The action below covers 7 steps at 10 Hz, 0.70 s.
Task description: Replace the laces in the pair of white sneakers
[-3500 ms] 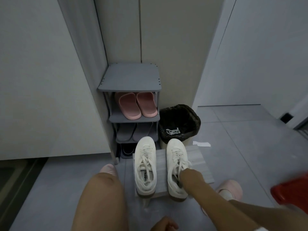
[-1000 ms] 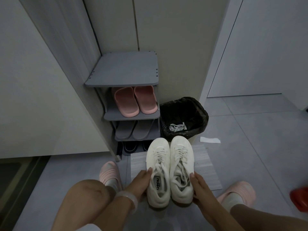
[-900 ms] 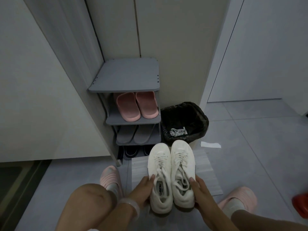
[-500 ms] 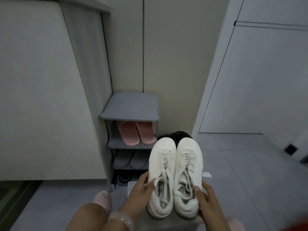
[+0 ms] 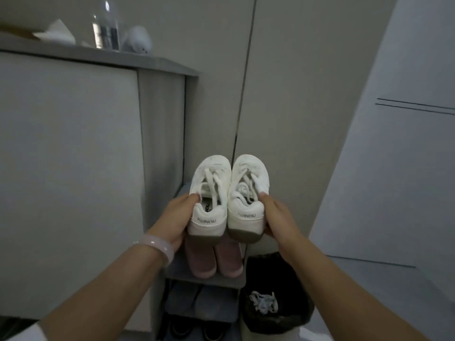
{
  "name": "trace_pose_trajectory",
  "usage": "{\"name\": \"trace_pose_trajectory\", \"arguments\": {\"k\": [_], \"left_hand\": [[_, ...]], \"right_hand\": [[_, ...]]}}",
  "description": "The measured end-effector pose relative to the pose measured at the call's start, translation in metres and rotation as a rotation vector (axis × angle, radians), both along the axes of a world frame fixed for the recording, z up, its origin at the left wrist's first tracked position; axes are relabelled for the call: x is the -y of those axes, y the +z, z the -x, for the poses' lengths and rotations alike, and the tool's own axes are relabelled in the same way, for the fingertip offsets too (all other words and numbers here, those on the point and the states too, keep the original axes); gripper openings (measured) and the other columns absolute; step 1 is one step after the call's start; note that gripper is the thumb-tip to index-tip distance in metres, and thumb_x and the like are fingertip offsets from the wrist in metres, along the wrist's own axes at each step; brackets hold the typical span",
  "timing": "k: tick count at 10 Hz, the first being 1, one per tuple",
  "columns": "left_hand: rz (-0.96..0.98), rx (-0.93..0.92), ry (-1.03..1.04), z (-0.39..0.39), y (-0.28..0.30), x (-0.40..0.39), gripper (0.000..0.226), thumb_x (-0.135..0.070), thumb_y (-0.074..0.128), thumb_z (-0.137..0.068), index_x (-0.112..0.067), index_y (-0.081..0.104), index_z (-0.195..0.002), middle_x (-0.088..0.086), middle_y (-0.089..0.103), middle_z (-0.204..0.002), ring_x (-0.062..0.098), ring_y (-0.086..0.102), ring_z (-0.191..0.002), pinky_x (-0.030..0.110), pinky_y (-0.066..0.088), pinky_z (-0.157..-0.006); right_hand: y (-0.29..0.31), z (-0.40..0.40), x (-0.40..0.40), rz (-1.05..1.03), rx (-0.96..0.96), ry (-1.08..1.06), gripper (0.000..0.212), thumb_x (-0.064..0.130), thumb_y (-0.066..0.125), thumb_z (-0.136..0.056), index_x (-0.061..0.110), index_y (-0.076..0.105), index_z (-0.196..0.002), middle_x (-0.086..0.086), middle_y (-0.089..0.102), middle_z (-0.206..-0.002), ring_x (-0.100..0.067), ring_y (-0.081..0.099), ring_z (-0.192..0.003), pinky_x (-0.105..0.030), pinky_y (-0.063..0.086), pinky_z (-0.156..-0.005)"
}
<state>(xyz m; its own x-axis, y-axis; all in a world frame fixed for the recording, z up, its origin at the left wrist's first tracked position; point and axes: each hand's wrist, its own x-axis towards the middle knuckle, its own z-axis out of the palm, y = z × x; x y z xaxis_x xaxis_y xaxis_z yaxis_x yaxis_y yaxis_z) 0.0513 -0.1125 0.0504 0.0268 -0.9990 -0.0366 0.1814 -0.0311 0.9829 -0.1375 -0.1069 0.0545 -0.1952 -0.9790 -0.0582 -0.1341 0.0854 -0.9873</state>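
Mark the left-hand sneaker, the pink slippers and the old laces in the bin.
left-hand sneaker (image 5: 208, 219): head view, heel counter.
pink slippers (image 5: 200, 258): head view, left slipper's upper.
old laces (image 5: 263, 302): head view, middle of the tangle.

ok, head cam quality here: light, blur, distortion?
Head view: dim, flat, greyish light, no hard shadows; sneakers and both hands (left, right) readable though soft; shelf bottle smeared, with a small glare streak; wide-angle bends the wall lines; bin interior nearly black.

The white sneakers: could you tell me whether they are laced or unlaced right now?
Laced: white laces cross both white sneakers, held by left hand and right hand.
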Motion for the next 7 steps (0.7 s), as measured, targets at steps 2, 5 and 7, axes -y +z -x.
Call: {"name": "trace_pose_trajectory", "arguments": {"k": [2,5,7], "left_hand": [[-0.067,0.051,0.062,-0.027,-0.023,0.085,0.027,-0.018,0.048,-0.093,-0.001,0.064,-0.107,0.017,0.067,-0.102,0.025,0.061,-0.088,0.035,0.047,-0.081],[-0.146,0.100,0.061,-0.023,-0.067,0.130,0.026,-0.023,0.048,-0.094,-0.006,0.068,-0.090,0.015,0.068,-0.093,0.026,0.062,-0.085,0.037,0.047,-0.086],[0.001,0.254,0.185,-0.027,-0.070,0.076,0.031,-0.019,0.032,-0.100,-0.008,0.058,-0.114,0.005,0.057,-0.119,0.019,0.051,-0.110,0.024,0.034,-0.093]], "right_hand": [[-0.018,-0.015,0.070,-0.089,-0.147,0.099,0.035,0.042,0.038,-0.095,0.016,0.060,-0.103,-0.002,0.064,-0.102,-0.019,0.059,-0.095,-0.033,0.048,-0.087],[-0.049,-0.011,0.088,-0.070,-0.273,0.089,0.027,0.017,0.041,-0.095,0.006,0.054,-0.074,-0.001,0.044,-0.066,-0.012,0.036,-0.060,-0.025,0.030,-0.058],[-0.048,0.005,0.035,-0.096,-0.285,0.196,0.035,0.023,0.039,-0.100,0.017,0.048,-0.133,0.006,0.049,-0.121,-0.006,0.043,-0.107,-0.020,0.033,-0.090]]}}
